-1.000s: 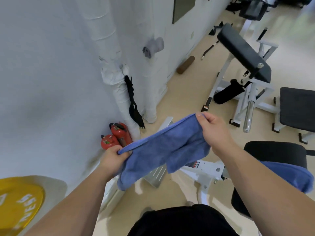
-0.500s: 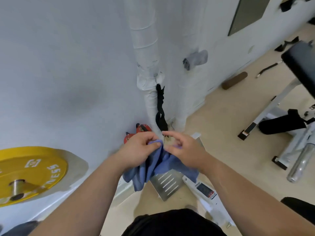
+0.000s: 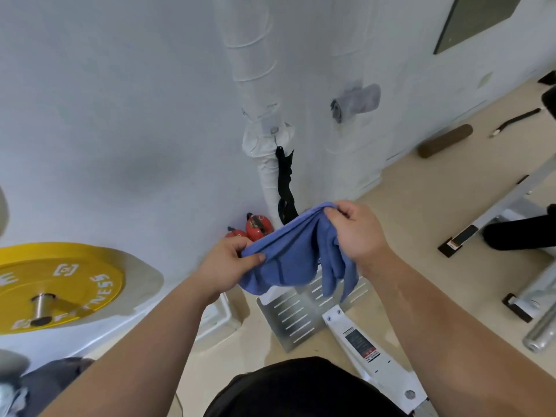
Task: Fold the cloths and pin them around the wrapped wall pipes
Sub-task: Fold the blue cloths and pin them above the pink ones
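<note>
**Blue cloth half folded, one pipe dressed**

Head view: a grey cloth (image 3: 356, 102) sits rolled on the right pipe (image 3: 352, 164), so that part looks done; no pin can be made out. The left pipe (image 3: 252, 70) shows only a black strap (image 3: 284, 182). The blue cloth (image 3: 288, 257) hangs bunched in the air before the pipes, and its folding and pinning remain. The left hand (image 3: 225, 260) pinches its lower edge. The right hand (image 3: 358, 233), held apart, grips the upper edge with curled fingers.

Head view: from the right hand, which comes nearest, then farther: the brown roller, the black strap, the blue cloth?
1. Blue cloth, gripped by the right hand.
2. Black strap, hanging by the pipe just beyond.
3. Brown roller, on the floor, far right.
</note>
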